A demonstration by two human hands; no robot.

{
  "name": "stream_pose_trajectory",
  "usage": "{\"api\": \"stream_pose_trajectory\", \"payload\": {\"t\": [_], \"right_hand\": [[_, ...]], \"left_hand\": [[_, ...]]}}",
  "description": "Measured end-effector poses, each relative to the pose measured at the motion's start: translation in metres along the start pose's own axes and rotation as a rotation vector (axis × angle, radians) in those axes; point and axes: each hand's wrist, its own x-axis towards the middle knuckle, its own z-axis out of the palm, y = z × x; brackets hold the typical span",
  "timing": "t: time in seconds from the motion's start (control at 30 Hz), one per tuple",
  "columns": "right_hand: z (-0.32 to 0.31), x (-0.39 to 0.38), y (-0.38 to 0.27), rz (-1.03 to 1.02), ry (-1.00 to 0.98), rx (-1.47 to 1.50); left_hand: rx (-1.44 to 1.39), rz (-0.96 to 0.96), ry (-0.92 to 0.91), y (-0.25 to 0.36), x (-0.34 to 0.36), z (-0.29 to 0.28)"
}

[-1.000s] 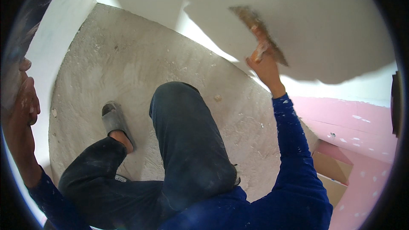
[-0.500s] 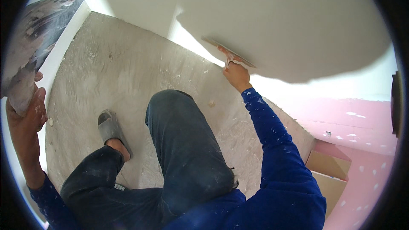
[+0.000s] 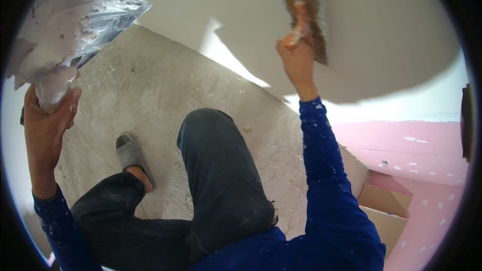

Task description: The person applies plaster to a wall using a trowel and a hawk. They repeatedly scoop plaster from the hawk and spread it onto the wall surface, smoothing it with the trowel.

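Observation:
My left hand (image 3: 47,125) is closed round the plaster-caked handle of a broad metal trowel (image 3: 113,20), at the left. Thick pale plaster (image 3: 55,30) is heaped over most of its blade, leaving grey metal showing toward the pointed corner. At the upper right, my right hand (image 3: 297,62) grips the orange handle of a plastering trowel (image 3: 316,25). This tool's long rectangular blade lies close along the pale wall (image 3: 381,35); whether it touches the wall cannot be made out. Some blur softens the tool's outline.
The rough grey floor (image 3: 165,85) meets the wall along a slanting edge. My bent knee (image 3: 211,140) and sandalled foot (image 3: 131,153) are below. At the right stand a pink wall (image 3: 401,143) with white patches and a cardboard box (image 3: 384,216).
My right hand has swept the plastering trowel up the wall, and its blade has turned from slanting to nearly upright. My left hand has brought the loaded trowel rightward and slightly up, farther into view.

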Motion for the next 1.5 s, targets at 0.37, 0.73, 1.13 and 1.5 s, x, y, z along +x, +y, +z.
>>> {"api": "stream_pose_trajectory", "payload": {"t": [0.37,0.73,1.13,1.5], "right_hand": [[-0.028,-0.113,0.102,0.136,-0.522,-0.370],[0.039,-0.128,0.157,0.153,-0.617,-0.609],[-0.026,-0.040,0.052,0.046,-0.015,-0.157],[-0.070,-0.105,0.069,0.415,0.005,1.008]], "left_hand": [[0.054,-0.045,-0.061,0.000,0.000,-0.017],[0.052,-0.003,0.025,-0.020,-0.018,-0.012],[0.088,0.021,-0.016,-0.009,0.006,0.000],[0.031,0.106,-0.012,-0.026,0.017,-0.009]]}}
